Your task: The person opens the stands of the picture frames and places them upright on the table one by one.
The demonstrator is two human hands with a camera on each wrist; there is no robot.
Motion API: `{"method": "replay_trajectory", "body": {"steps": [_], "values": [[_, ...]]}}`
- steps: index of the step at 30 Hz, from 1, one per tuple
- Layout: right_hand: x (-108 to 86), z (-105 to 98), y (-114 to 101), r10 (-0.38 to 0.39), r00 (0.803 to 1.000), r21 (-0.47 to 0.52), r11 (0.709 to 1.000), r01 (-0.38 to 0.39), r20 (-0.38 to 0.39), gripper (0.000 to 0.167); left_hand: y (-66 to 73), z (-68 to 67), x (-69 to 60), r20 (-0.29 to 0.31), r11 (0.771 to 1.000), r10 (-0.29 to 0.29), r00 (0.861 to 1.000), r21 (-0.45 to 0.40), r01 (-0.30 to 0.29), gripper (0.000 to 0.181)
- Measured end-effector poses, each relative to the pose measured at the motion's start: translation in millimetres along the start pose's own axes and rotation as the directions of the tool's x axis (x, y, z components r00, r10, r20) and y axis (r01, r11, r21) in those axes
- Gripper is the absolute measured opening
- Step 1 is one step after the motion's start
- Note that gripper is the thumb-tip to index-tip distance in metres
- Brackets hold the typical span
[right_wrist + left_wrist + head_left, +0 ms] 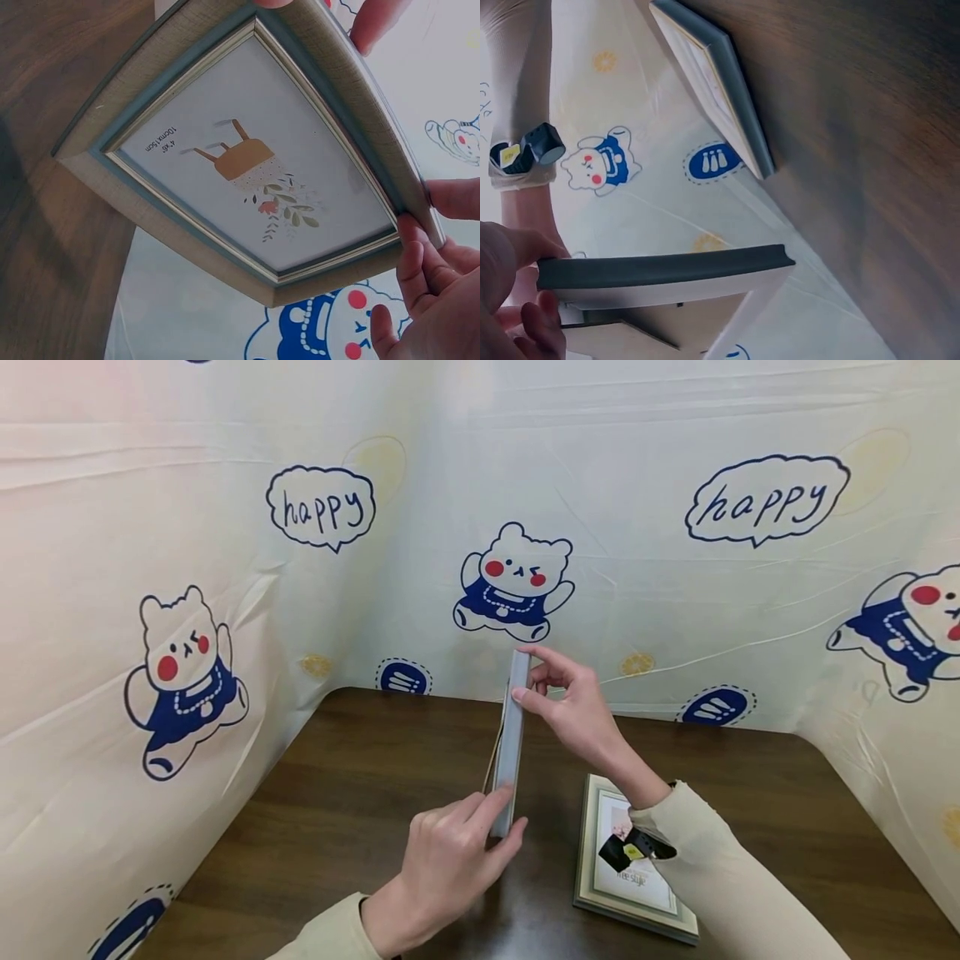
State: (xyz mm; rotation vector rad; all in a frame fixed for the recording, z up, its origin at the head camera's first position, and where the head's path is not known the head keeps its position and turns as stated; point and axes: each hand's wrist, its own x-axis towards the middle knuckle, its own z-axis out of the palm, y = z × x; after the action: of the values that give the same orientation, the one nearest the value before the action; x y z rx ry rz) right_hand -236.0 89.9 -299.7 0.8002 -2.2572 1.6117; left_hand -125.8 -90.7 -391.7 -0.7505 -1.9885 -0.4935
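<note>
A picture frame (508, 743) stands nearly edge-on to the head view, raised above the table and held between both hands. My left hand (453, 856) grips its lower, nearer end, with fingers and thumb at the edge. At the upper, farther end, my right hand (570, 702) pinches the rim. The right wrist view shows its front: a beige and blue-grey border (191, 259) round a print of a chair with flowers (251, 161). Its back faces the left wrist view, where a thin flap or stand (615, 337) juts out.
A second picture frame (592, 860) lies face up on the dark wooden table (375, 777), partly under the right forearm. A black wrist strap with a small device (637, 847) sits on the right wrist. Light cloth (420, 585) printed with cartoon bears surrounds the table's back and sides.
</note>
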Motion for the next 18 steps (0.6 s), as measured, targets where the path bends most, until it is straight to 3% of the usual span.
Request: {"method": "replay_trajectory", "body": {"steps": [18], "values": [[-2.6, 6.3, 3.8, -0.006, 1.000, 0.003, 1.000, 0.006, -0.019, 0.046, -2.4, 2.0, -4.7, 0.038, 1.000, -0.009, 0.999, -0.017, 0.009, 0.041]]}}
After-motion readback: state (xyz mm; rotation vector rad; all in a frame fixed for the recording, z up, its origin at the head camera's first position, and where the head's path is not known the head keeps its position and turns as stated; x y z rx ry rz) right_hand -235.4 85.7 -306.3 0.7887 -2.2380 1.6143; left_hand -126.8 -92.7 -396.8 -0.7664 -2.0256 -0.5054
